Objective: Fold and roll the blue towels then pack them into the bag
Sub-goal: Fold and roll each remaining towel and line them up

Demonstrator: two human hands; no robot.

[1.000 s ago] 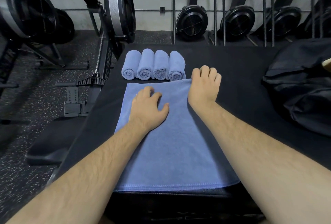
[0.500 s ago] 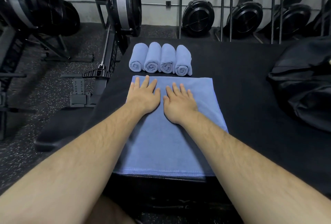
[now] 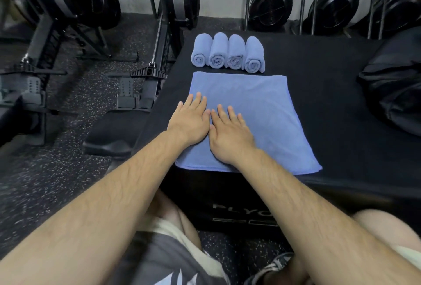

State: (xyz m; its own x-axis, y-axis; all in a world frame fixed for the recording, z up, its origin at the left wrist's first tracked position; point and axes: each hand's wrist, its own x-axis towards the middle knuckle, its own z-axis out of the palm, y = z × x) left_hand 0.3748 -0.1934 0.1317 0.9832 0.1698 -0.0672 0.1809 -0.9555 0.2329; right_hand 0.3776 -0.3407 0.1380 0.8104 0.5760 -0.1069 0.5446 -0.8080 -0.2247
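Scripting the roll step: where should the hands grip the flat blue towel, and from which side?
Probably the near short edge of the flat towel, at its two corners, coming from the person's side. It lies flat and lengthwise on the black platform; that edge sits at the platform's lip, and the four rolled towels crowd the far edge. Left hand and right hand rest flat mid-towel.

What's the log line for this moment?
step: smoothing flat towel | hands: left, right flat on it | rolled towels: four, beyond | bag: right, unpacked
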